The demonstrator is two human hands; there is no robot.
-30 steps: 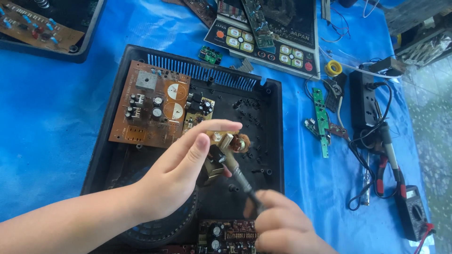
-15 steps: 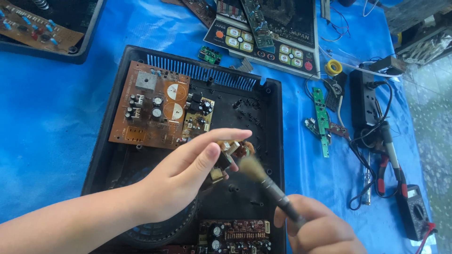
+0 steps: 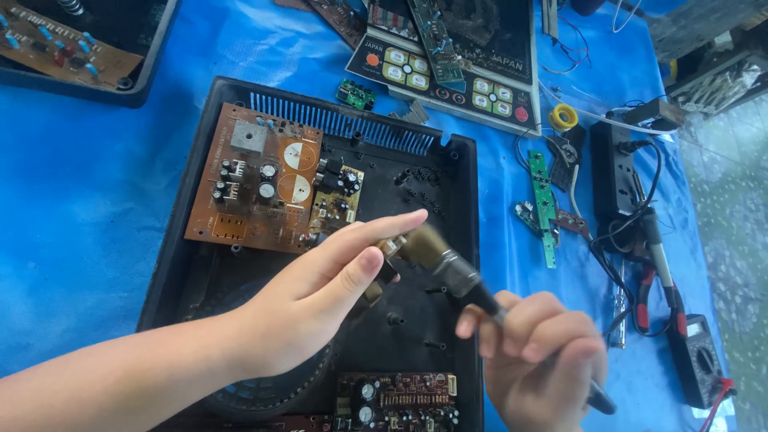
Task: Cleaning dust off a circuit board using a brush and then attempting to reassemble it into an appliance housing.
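My left hand reaches over the open black plastic case and pinches a small part between thumb and fingers; most of that part is hidden. My right hand grips the dark handle of a small brush, whose tan bristles touch the held part at my left fingertips. A brown circuit board with round capacitors lies in the case's upper left. A second, darker board sits at the case's bottom edge.
A blue sheet covers the table. A control panel lies at the top. A narrow green board, a black power strip, red-handled pliers, a multimeter and a solder roll lie to the right. Another case sits top left.
My right hand has moved right and up with the brush, and the bristles have swept across the part that my left hand holds. My left hand stayed almost still.
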